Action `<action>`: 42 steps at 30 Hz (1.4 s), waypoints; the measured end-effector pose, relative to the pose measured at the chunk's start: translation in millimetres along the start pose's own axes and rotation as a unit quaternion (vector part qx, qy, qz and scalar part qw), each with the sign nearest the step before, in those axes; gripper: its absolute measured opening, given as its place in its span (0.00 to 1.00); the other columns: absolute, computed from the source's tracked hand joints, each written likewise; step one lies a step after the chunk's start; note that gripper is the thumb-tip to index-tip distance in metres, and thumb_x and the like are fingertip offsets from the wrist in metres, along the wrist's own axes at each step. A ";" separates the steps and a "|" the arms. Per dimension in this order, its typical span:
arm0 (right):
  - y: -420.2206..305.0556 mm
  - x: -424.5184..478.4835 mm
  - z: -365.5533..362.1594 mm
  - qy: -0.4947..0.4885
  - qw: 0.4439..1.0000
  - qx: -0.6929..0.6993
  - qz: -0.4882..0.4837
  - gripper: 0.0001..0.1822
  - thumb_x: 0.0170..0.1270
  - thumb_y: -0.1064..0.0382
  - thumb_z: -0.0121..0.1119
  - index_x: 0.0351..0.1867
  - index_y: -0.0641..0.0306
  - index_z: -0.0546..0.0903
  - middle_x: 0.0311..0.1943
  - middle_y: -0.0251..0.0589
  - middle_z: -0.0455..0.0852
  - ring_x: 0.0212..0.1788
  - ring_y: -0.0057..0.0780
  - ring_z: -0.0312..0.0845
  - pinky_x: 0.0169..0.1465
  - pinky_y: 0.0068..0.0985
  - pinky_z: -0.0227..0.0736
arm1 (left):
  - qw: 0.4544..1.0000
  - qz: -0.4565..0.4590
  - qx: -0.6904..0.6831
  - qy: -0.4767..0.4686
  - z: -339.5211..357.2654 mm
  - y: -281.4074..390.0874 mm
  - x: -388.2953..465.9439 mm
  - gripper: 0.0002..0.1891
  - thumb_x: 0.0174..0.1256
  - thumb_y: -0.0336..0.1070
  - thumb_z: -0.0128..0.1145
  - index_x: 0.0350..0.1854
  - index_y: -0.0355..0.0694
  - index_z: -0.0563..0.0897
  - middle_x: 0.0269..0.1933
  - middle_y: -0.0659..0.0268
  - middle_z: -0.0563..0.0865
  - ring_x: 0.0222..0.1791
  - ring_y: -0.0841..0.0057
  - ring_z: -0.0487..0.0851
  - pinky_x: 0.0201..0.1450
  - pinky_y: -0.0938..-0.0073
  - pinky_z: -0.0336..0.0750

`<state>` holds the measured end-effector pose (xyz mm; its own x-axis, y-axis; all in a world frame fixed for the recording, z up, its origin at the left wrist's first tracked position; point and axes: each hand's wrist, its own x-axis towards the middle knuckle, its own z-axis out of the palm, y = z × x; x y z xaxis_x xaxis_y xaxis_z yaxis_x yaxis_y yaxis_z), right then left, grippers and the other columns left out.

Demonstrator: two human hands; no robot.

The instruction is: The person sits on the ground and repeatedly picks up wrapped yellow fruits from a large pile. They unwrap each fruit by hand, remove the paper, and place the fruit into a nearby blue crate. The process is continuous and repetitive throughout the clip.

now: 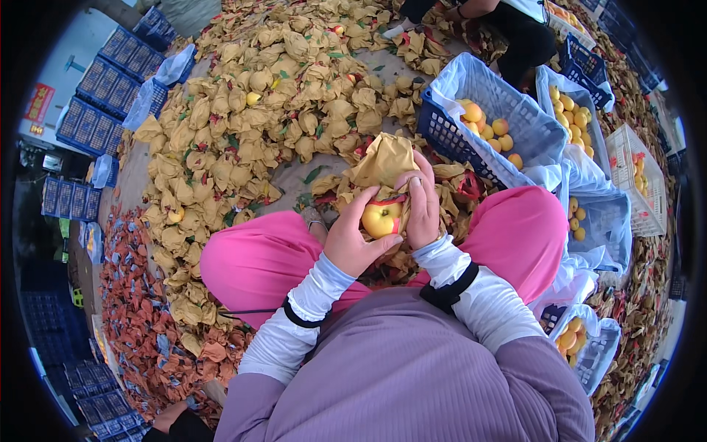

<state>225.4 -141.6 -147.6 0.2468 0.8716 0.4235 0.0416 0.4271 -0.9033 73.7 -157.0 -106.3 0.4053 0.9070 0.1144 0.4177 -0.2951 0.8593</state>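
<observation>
A yellow apple shows from a torn brown paper bag between my hands. A strip of red inner paper clings to it. My left hand cups the apple from the left, thumb below it and index finger above. My right hand grips the brown paper bag along the apple's right side; its fingertips are partly hidden. Opened brown and red wrappers lie beneath and beyond my hands. Just to the right stands a blue plastic crate, lined with translucent film, with several yellow-red apples inside.
A wide heap of paper-bagged fruit spreads ahead and left. Reddish wrappers cover the left floor. More lined crates and a white crate stand right. Blue crates are stacked far left. Another person sits at upper right.
</observation>
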 end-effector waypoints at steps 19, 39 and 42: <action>25.4 4.3 -17.9 0.174 0.790 0.473 0.348 0.11 0.70 0.56 0.44 0.40 0.57 0.75 0.39 0.36 0.81 0.44 0.31 0.79 0.51 0.31 0.74 | 0.655 -0.192 -0.730 0.029 -6.2 -41.3 7.6 0.25 0.67 0.57 0.43 0.55 0.42 0.73 0.56 0.55 0.77 0.51 0.60 0.78 0.57 0.58 0.72; 37.4 -16.6 -60.8 0.309 0.729 0.449 0.413 0.11 0.68 0.55 0.43 0.33 0.55 0.75 0.33 0.32 0.77 0.39 0.24 0.74 0.46 0.24 0.69 | 0.939 -0.203 -0.273 -0.042 79.4 -53.3 270.5 0.29 0.58 0.44 0.64 0.57 0.46 0.64 0.49 0.58 0.77 0.39 0.69 0.82 0.31 0.77 0.80; 34.6 -12.4 -61.2 0.305 0.729 0.433 0.434 0.12 0.69 0.55 0.42 0.33 0.57 0.74 0.32 0.31 0.74 0.38 0.22 0.71 0.46 0.22 0.66 | 0.994 0.095 -0.002 -0.062 146.2 -71.1 324.5 0.29 0.51 0.37 0.68 0.54 0.44 0.68 0.50 0.57 0.74 0.47 0.61 0.77 0.48 0.69 0.74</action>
<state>283.0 -152.3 -188.3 0.2109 0.7476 -0.6298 -0.9481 -0.0005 -0.3180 294.4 114.3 -203.1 0.5736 0.7912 0.2121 0.3207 -0.4552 0.8306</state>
